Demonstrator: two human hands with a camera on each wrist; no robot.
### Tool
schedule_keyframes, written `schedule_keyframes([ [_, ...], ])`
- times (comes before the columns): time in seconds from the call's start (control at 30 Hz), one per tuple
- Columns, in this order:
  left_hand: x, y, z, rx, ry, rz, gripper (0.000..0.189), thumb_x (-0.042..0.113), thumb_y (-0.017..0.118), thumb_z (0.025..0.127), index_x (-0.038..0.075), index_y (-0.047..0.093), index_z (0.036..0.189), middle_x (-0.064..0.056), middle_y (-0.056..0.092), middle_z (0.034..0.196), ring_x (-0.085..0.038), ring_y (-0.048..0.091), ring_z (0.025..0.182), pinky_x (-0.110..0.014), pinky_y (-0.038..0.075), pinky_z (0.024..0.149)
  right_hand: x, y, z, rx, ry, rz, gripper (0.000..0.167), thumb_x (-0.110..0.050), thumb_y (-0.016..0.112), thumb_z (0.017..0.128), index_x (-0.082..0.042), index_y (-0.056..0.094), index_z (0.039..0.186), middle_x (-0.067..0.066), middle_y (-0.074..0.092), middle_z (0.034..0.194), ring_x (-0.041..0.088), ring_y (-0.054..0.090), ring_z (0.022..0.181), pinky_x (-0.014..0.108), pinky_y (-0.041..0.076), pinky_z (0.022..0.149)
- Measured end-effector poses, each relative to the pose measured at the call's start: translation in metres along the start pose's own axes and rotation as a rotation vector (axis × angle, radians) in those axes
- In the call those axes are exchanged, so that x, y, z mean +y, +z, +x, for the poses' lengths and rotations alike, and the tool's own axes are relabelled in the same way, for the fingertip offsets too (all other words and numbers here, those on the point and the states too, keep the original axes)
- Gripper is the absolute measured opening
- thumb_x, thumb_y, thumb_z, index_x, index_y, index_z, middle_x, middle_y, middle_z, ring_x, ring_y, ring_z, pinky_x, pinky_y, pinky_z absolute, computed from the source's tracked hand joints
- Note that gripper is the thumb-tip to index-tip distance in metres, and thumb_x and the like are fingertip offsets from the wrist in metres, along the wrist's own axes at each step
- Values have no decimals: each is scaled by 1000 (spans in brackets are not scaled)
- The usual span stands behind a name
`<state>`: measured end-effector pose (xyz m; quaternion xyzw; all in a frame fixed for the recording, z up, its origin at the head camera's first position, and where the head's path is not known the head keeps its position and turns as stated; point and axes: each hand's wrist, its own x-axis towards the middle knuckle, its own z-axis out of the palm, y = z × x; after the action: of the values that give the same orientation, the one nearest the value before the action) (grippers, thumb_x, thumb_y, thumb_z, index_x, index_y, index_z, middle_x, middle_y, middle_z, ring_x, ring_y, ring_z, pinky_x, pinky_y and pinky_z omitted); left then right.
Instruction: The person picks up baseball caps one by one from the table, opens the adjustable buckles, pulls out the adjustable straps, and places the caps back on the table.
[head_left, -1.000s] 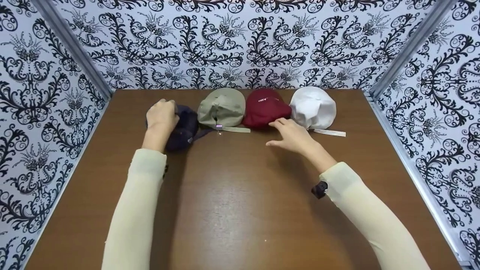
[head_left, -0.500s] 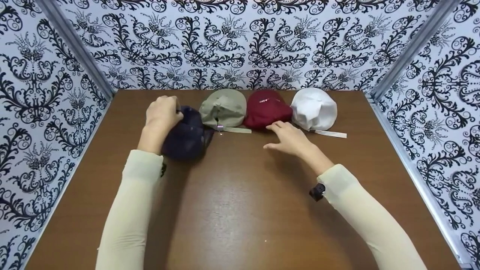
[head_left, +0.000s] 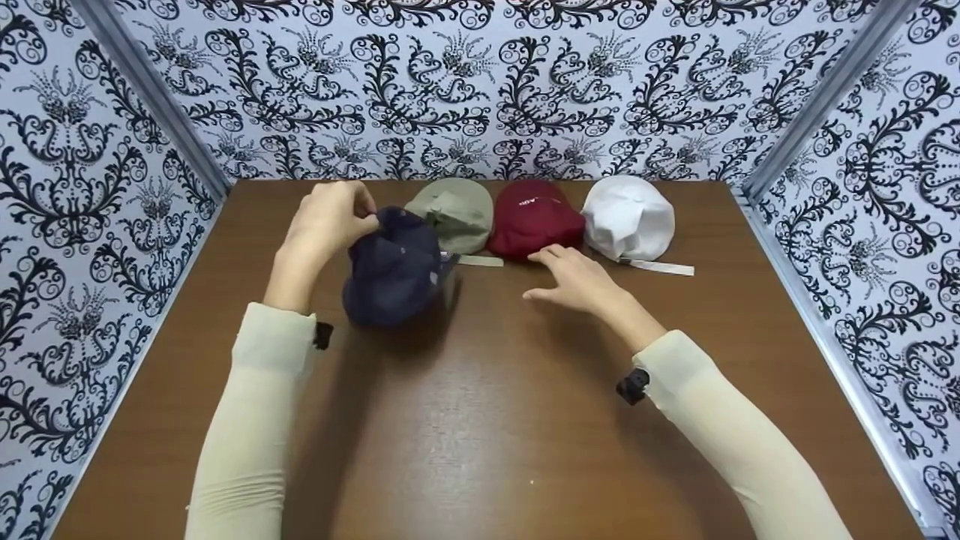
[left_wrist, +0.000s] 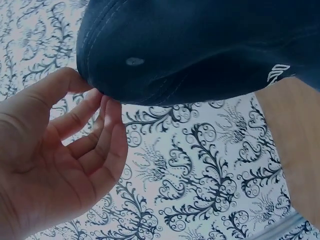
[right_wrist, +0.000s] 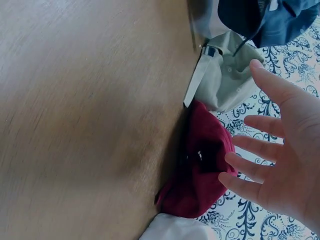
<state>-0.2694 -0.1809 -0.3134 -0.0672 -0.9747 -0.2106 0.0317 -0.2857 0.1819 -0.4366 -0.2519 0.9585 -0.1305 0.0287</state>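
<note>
since the earlier frame, the dark blue cap [head_left: 394, 270] has swung right and toward me, and it now hangs above the table [head_left: 480, 420], partly in front of the beige cap [head_left: 465, 214]. my left hand [head_left: 326, 214] pinches its edge between thumb and fingertips, as i see in the left wrist view. my right hand [head_left: 576, 281] is spread, holding nothing, fingertips just by the front of the red cap [head_left: 534, 223]; i can't tell if they touch. the beige, red and white [head_left: 628, 217] caps sit in a row at the back, the beige and white ones with straps lying forward. behind them i see a wall [head_left: 457, 82] of black scrolls on white.
</note>
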Motion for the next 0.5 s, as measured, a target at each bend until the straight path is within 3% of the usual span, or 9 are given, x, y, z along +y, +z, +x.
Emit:
schedule_keyframes([
  [0.23, 18, -5, -5, -18, 40, -81, 14, 14, 65, 89, 5, 67, 99, -15, 72, 102, -30, 67, 93, -43, 55, 84, -1, 2, -3, -3, 8, 19, 72, -54, 72, 85, -11, 54, 140, 15, 55, 141, 38, 50, 133, 54, 43, 109],
  [0.5, 42, -10, -9, 14, 112, -84, 13, 14, 65, 88, 7, 69, 98, -12, 71, 99, -27, 64, 91, -39, 54, 81, -4, 4, -5, -16, 2, 49, 71, -52, 72, 85, -11, 55, 140, 15, 56, 142, 36, 50, 134, 55, 43, 110],
])
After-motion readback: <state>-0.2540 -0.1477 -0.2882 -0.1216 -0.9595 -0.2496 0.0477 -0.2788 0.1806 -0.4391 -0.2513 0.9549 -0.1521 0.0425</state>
